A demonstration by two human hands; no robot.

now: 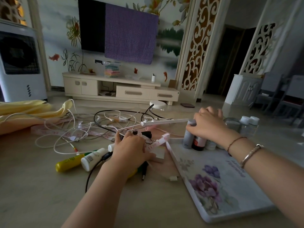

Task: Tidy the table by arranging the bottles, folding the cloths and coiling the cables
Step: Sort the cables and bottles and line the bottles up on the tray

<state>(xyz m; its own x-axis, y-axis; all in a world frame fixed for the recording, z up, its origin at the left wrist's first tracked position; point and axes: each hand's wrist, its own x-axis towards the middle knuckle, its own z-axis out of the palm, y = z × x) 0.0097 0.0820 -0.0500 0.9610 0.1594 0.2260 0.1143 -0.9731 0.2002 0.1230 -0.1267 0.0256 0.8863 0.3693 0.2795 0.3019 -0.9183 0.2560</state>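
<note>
My right hand (208,125) grips the top of a grey bottle (188,137) standing on the floral tray (218,186), beside a dark red-labelled bottle (198,143) and a small white one (210,144). My left hand (130,148) reaches into the tangle of white and black cables (98,124), fingers curled over a small bottle (111,147) and a pink measuring tape (158,142); what it holds is hidden. A yellow bottle (69,162) and a white tube (92,159) lie on the table left of that hand. Yellow cloths (28,111) lie heaped at far left.
Clear white-capped jars (249,124) and a grey tin (232,123) stand beyond the tray at right. A black plug (144,171) and a white connector (172,178) lie near the tray's left edge. A TV cabinet (118,89) and a fan unit (19,63) stand behind.
</note>
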